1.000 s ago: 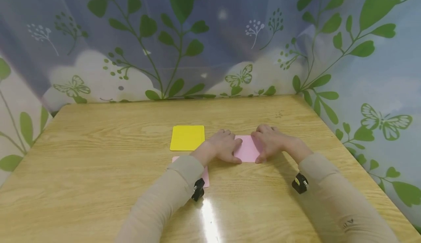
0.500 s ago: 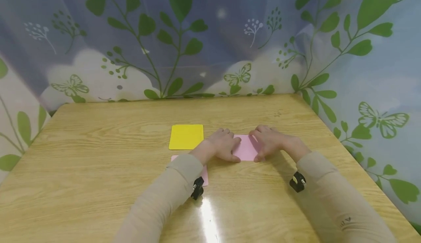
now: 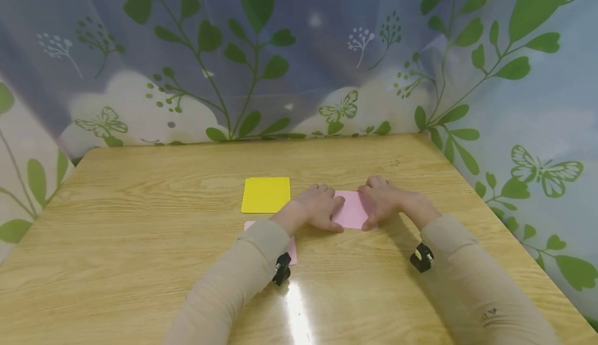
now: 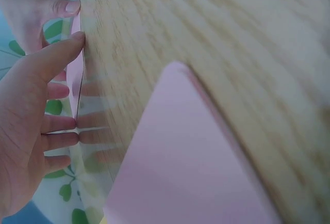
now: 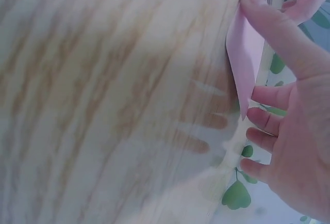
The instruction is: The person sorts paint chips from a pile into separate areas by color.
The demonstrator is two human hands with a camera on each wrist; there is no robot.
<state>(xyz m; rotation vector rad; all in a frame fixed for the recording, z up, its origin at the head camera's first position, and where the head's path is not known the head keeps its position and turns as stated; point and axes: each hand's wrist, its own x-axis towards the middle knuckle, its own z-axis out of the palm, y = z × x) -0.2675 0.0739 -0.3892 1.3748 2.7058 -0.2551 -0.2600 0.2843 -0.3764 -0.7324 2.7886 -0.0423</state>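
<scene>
A pink sheet of paper lies low over the wooden table between my two hands. My left hand holds its left side, the thumb at the near corner and the fingers toward the far edge. On the right side my right hand holds it in the same way. Seen edge-on in the right wrist view, the pink sheet looks slightly bent, with the thumb on its near corner and fingertips at the far one.
Left of the hands lies a yellow square stack. Nearer, a thin pink stack with rounded corners sits partly under my left forearm in the head view. A leaf-patterned curtain hangs behind the table.
Both hands keep their places on the pink sheet. Only a slight shift of the head view shows.
</scene>
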